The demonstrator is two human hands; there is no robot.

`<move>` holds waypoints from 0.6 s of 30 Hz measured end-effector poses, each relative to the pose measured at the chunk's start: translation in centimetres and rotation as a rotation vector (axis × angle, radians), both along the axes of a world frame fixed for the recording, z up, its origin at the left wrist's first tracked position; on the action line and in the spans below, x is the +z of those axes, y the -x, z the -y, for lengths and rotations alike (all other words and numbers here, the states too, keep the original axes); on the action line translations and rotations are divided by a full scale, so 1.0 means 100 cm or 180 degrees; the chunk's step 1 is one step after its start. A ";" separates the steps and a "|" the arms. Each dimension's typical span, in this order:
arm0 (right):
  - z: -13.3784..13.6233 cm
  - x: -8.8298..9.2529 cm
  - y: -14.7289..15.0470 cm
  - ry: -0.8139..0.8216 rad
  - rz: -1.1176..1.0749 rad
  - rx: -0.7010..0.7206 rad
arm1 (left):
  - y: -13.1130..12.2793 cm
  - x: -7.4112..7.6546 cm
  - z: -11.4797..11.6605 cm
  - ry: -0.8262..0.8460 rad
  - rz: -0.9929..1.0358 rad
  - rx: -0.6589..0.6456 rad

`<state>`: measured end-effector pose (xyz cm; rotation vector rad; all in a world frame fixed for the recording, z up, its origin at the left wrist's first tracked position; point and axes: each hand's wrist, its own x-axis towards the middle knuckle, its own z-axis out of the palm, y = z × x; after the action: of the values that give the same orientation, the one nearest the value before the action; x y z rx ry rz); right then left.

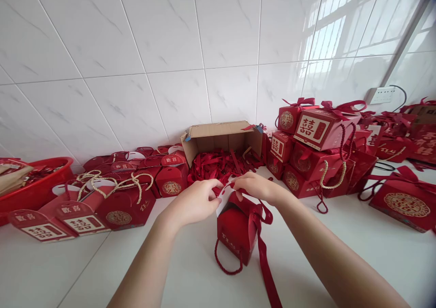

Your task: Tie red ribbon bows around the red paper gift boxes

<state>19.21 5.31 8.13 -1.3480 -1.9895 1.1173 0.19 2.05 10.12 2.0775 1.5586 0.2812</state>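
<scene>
A small red gift box (237, 230) stands on the white floor in front of me, its top flaps partly folded up. My left hand (196, 202) pinches the left flap at the box's top. My right hand (255, 186) pinches the top from the right, fingers closed on the flap and a red ribbon (265, 258). The ribbon trails down the box's right side toward me. A red cord handle hangs at the box's lower front.
An open cardboard carton (221, 137) spilling red ribbons lies against the tiled wall behind the box. Flat and folded red boxes (116, 199) with rope handles lie at left, beside a red basin (37, 185). Finished red boxes (316, 149) are stacked at right.
</scene>
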 end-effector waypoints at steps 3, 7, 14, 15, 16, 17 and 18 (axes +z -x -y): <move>0.000 0.000 -0.007 -0.0203 0.0001 -0.0164 | 0.002 -0.003 -0.002 -0.0078 -0.0079 0.0055; -0.001 0.003 -0.015 -0.0428 -0.0265 -0.0396 | 0.004 -0.007 -0.005 -0.0096 -0.0128 0.0078; 0.006 0.008 -0.010 -0.0386 -0.0181 -0.0274 | 0.003 -0.005 -0.004 -0.0056 -0.0094 0.0039; 0.007 0.008 -0.009 -0.0340 -0.0161 -0.0197 | 0.003 -0.005 -0.003 -0.0035 -0.0083 0.0047; 0.008 0.007 -0.007 -0.0285 -0.0141 -0.0104 | 0.003 -0.005 -0.003 -0.0024 -0.0076 0.0061; 0.009 0.006 -0.005 -0.0227 -0.0124 0.0001 | 0.003 -0.004 -0.003 -0.0018 -0.0076 0.0074; 0.009 0.005 -0.004 -0.0166 -0.0107 0.0109 | 0.002 -0.004 -0.003 -0.0015 -0.0082 0.0081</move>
<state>19.62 4.40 8.65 -1.2652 -2.0106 1.0886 -0.05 2.31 9.69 2.0738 1.6020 0.2684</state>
